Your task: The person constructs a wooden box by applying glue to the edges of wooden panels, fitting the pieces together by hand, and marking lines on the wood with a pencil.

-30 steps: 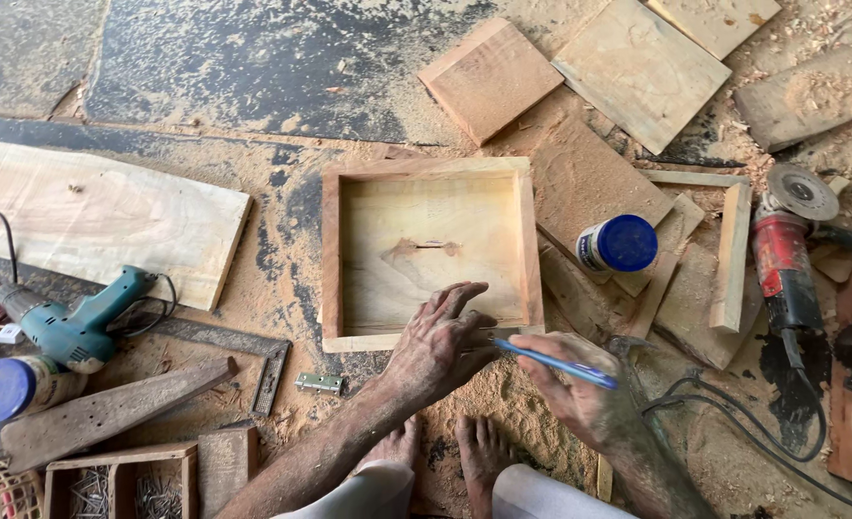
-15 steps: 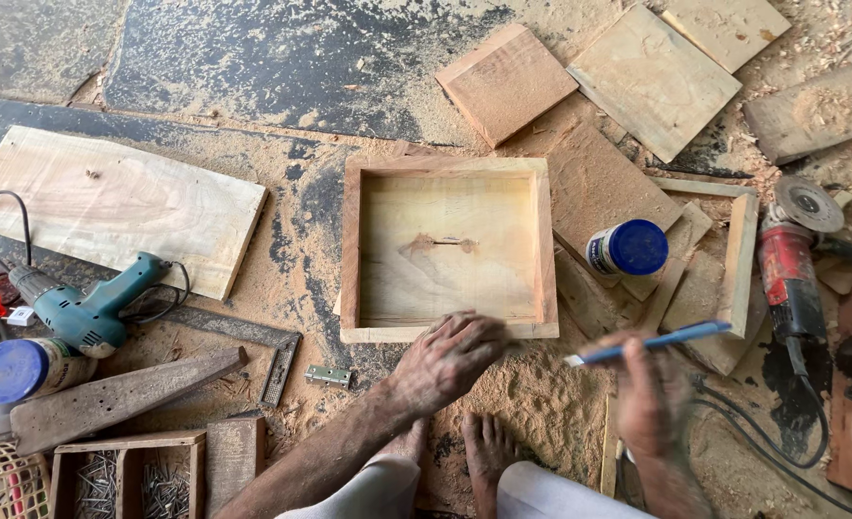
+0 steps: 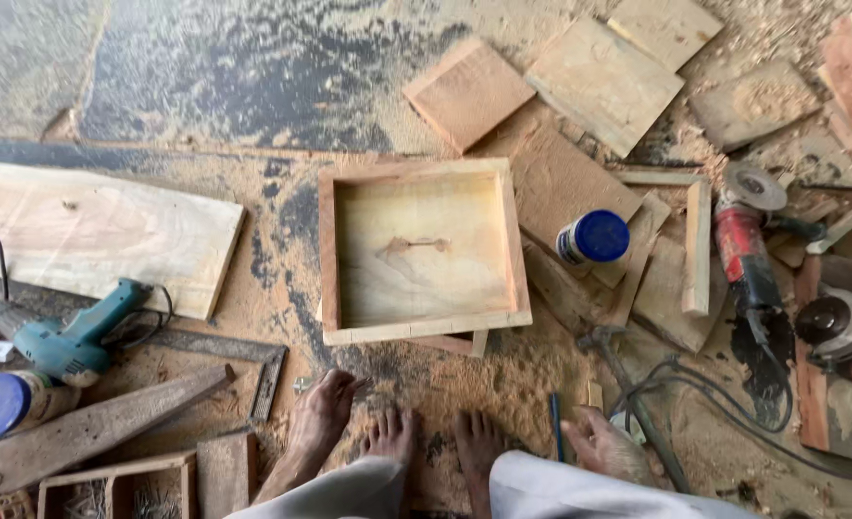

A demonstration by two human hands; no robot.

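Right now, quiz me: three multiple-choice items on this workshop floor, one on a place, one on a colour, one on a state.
1. Where is the blue pencil?
A. in the wooden tray
B. on the floor beside the right hand
C. on the plank

2. What colour is the lid of the glue bottle?
A. blue
B. red
C. white

3. How is the left hand?
A. gripping a hammer
B. empty, resting on the sawdust
C. holding the drill

Answers: 1 B, it lies just left of that hand; 2 A, the cap is blue; 3 B, nothing is in it.
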